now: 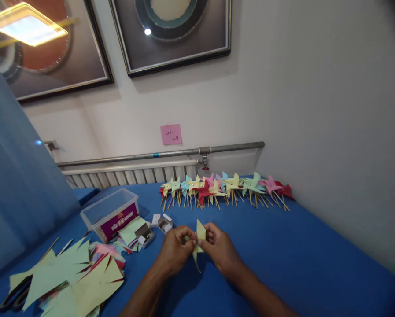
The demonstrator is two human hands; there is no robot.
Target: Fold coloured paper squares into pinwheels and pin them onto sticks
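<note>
At 8 o'clock on the blue cloth-covered table (283, 255), black-handled scissors (14, 296) half tucked under a loose heap of pale yellow-green cut paper triangles (68, 277), with pink and red scraps showing beneath. Up at 10 o'clock from the hands, a clear plastic tub with a purple label (111, 213), and just beside it at its 4 o'clock a stack of coloured paper squares (129, 233) and 2 small open white cardboard boxes (160, 222).

At centre, just above the table, left hand (175, 251) and right hand (220, 248) close together, knuckles facing up. Between them a pale yellow folded paper pinwheel piece (200, 231), one point standing up at 12 o'clock, another hanging down at 6 o'clock. Left thumb and fingers curled in, pinching the paper's left side; right fingertips (208, 233) pinching its right side, remaining fingers bent. Exact grip under the paper hidden.

Beyond the hands at 12 to 1 o'clock, against the wall, a row of finished paper pinwheels on thin wooden sticks (227, 189) in yellow, green, blue, pink and red, overlapping. Above that, a grey metal pipe (171, 153) and a pink sticky note (171, 134) on the white wall.
</note>
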